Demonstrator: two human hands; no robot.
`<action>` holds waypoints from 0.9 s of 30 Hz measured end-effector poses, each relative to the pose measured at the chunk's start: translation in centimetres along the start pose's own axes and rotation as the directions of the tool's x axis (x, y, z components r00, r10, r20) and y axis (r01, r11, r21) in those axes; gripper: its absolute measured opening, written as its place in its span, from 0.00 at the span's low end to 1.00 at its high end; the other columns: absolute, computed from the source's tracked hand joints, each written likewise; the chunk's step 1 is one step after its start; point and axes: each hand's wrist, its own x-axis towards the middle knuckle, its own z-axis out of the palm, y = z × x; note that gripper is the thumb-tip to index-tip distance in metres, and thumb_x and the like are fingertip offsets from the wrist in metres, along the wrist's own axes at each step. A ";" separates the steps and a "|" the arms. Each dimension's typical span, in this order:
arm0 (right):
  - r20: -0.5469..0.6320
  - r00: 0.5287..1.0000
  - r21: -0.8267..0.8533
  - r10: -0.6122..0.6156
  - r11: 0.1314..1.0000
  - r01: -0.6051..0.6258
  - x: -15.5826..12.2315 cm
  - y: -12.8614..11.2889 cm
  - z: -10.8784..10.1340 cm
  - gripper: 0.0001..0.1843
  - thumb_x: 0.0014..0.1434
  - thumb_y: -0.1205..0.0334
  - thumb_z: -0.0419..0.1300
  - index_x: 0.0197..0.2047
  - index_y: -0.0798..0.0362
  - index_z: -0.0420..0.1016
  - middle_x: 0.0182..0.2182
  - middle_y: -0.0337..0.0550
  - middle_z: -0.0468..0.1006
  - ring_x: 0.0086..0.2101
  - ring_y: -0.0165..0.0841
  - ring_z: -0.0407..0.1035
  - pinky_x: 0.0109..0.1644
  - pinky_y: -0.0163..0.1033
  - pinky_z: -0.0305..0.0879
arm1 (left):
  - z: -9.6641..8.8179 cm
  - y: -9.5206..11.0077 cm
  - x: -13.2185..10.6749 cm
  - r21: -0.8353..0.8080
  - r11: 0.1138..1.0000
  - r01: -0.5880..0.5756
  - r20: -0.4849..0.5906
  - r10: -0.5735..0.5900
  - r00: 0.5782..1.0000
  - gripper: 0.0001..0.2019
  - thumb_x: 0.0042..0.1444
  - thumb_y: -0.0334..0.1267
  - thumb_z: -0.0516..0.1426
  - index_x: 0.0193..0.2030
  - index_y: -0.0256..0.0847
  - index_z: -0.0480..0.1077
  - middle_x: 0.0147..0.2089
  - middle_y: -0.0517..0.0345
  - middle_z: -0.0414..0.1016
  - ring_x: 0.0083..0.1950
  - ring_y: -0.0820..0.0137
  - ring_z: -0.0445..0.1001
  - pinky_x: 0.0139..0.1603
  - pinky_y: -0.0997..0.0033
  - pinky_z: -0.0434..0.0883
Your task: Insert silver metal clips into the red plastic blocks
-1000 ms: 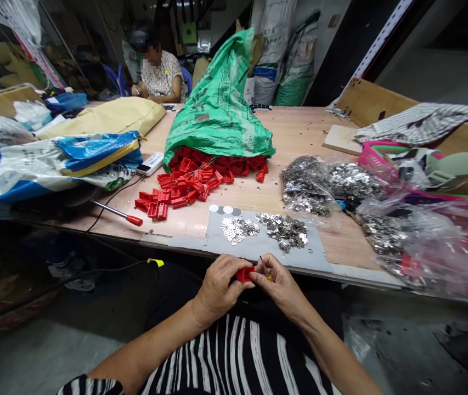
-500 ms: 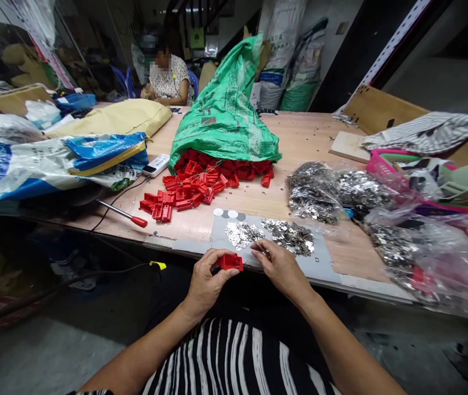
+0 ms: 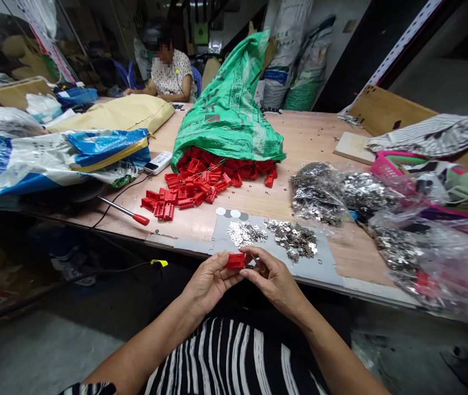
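My left hand (image 3: 209, 282) pinches a small red plastic part (image 3: 235, 260) just below the table's front edge. My right hand (image 3: 272, 277) is closed beside it, fingertips touching the part, with a thin tool barely showing between the fingers. Just beyond my hands, two small heaps of shiny metal pieces (image 3: 272, 236) lie on a grey mat (image 3: 324, 263). Farther back, a pile of red plastic parts (image 3: 192, 189) spills from a green woven sack (image 3: 227, 109).
Clear bags of metal pieces (image 3: 324, 192) crowd the right side, by a pink basket (image 3: 385, 164). A red-handled screwdriver (image 3: 124, 211), a white remote (image 3: 157, 162) and blue-white sacks (image 3: 52, 162) lie at left. Another person (image 3: 168, 71) sits at the far end.
My hands rose toward the metal heaps with the red part, my right hand parting from it, then came back together just below the table edge.
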 end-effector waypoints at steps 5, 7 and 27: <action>-0.024 1.000 -0.038 -0.001 0.999 0.000 -0.3 0.2 0.1 0.19 0.56 0.58 0.62 0.52 0.47 0.70 0.41 0.42 0.75 0.26 0.28 0.64 0.31 0.35 0.65 | 0.1 -0.1 0.0 -0.050 0.996 0.069 -0.025 -0.070 0.997 0.07 0.56 0.35 0.60 0.38 0.32 0.73 0.37 0.50 0.81 0.36 0.68 0.79 0.47 0.65 0.74; -0.024 1.000 -0.045 0.002 0.999 -0.003 -0.3 0.1 0.0 0.19 0.56 0.58 0.62 0.51 0.47 0.70 0.40 0.42 0.75 0.26 0.29 0.64 0.31 0.35 0.65 | 0.1 -0.2 -0.1 -0.045 0.996 0.079 -0.031 -0.081 0.996 0.08 0.57 0.36 0.59 0.39 0.32 0.73 0.37 0.49 0.81 0.36 0.68 0.79 0.47 0.64 0.74; -0.049 0.999 -0.078 -0.017 0.997 0.013 -1.0 0.7 0.5 0.09 0.57 0.65 0.59 0.42 0.49 0.69 0.34 0.39 0.74 0.28 0.30 0.64 0.33 0.36 0.63 | -0.2 -1.6 -0.2 -0.035 0.985 0.167 -0.063 -0.169 0.984 0.08 0.56 0.38 0.60 0.36 0.34 0.75 0.34 0.53 0.81 0.35 0.71 0.77 0.51 0.65 0.67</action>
